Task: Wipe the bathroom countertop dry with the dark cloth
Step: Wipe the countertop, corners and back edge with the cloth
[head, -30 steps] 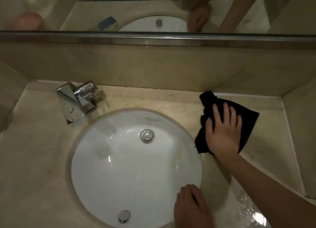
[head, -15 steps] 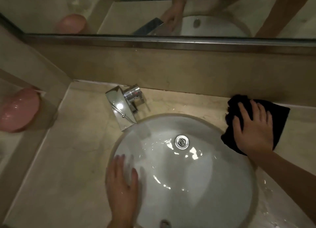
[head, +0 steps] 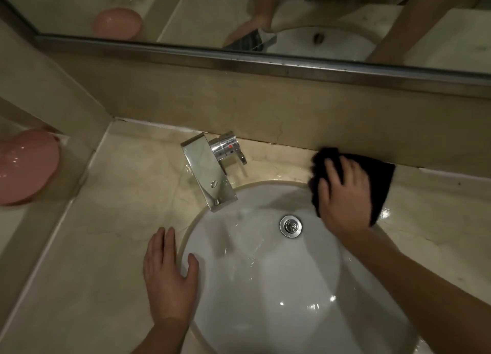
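Both hands flat: right hand (head: pixel 345 194) fingers spread, pressing dark cloth (head: pixel 377 178) onto countertop (head: pixel 132 194); left hand (head: pixel 168 279) fingers open, empty, on sink (head: pixel 265 287) rim.

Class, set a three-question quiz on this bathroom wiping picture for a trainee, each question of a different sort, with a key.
1. Which hand presses the dark cloth? A left, B right.
2. True or false: the left hand rests flat at the sink rim.
3. Fill in: the cloth lies on the countertop against the back ____.

Key: 1 B, the right hand. 2 true. 3 wall.
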Action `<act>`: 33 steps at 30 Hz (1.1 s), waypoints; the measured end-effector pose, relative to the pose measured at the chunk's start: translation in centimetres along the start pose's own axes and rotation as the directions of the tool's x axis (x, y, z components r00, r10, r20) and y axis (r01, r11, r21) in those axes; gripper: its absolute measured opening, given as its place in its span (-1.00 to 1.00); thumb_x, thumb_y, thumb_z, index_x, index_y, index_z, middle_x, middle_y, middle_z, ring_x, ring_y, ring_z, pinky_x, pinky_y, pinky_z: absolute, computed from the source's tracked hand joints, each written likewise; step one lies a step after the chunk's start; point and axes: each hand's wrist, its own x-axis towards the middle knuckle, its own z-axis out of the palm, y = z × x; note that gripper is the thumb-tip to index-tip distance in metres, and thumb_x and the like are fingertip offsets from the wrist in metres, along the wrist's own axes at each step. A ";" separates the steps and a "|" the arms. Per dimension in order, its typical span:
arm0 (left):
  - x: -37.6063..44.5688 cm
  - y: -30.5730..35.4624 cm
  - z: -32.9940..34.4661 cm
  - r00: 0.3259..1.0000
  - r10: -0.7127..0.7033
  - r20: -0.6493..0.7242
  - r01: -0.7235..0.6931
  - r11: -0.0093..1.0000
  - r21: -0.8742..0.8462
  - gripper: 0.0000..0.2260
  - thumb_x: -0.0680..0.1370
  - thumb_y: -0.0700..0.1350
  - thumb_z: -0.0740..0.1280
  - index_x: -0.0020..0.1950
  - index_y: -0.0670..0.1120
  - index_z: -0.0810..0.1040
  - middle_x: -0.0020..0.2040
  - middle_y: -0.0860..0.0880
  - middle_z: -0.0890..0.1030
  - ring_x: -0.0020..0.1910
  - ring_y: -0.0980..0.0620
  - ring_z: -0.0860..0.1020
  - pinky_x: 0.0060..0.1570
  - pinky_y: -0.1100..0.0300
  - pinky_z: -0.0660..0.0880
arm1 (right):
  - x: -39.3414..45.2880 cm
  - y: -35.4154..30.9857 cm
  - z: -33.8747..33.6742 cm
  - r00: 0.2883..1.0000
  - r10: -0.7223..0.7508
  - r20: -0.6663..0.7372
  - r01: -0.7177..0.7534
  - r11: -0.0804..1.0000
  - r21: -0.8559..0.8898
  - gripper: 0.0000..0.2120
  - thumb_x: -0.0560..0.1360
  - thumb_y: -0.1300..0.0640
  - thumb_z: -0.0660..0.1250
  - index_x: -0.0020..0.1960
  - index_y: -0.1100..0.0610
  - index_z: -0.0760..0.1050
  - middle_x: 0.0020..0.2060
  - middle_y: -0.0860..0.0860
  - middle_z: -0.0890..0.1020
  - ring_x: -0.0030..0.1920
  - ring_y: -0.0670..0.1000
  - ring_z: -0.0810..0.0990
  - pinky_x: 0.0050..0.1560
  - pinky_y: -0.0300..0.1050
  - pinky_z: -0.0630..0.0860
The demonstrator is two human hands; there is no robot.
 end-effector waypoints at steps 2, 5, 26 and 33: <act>0.1 0.1 -0.1 1.000 -0.003 -0.007 0.003 1.000 -0.017 -0.39 0.50 0.09 0.17 0.51 -0.15 0.37 0.52 -0.13 0.33 0.51 -0.14 0.27 0.48 -0.13 0.22 | 0.6 -4.1 1.6 0.998 -0.061 0.012 0.060 0.997 0.038 -0.54 0.63 0.00 0.14 0.45 0.15 0.45 0.41 0.23 0.47 0.39 0.29 0.40 0.45 0.19 0.26; 0.2 0.2 -0.2 1.000 -0.010 -0.014 0.009 0.999 -0.044 -0.40 0.51 0.10 0.17 0.51 -0.14 0.39 0.52 -0.12 0.34 0.51 -0.11 0.26 0.46 -0.13 0.23 | 1.8 -10.2 3.6 0.990 -0.137 0.036 0.132 0.986 0.104 -0.57 0.63 0.02 0.14 0.44 0.14 0.46 0.39 0.19 0.49 0.39 0.25 0.41 0.47 0.17 0.24; 0.6 -0.7 0.3 0.992 0.043 -0.119 -0.054 0.994 -0.092 -0.47 0.46 -0.04 0.23 0.39 -0.24 0.52 0.41 -0.22 0.47 0.34 -0.28 0.47 0.31 -0.18 0.42 | -0.2 1.5 -2.1 0.985 0.035 0.167 -0.032 0.999 -0.023 -0.48 0.64 -0.09 0.02 0.50 0.09 0.40 0.44 0.21 0.43 0.41 0.30 0.36 0.43 0.28 0.27; 0.5 -0.3 0.2 0.996 0.026 -0.088 -0.035 0.994 -0.107 -0.45 0.46 -0.03 0.22 0.43 -0.20 0.49 0.44 -0.19 0.44 0.41 -0.25 0.41 0.36 -0.16 0.35 | -0.3 -0.3 -0.8 0.963 0.247 0.108 -0.244 0.969 -0.045 -0.43 0.59 -0.12 0.00 0.51 0.09 0.39 0.43 0.31 0.37 0.45 0.31 0.27 0.48 0.27 0.14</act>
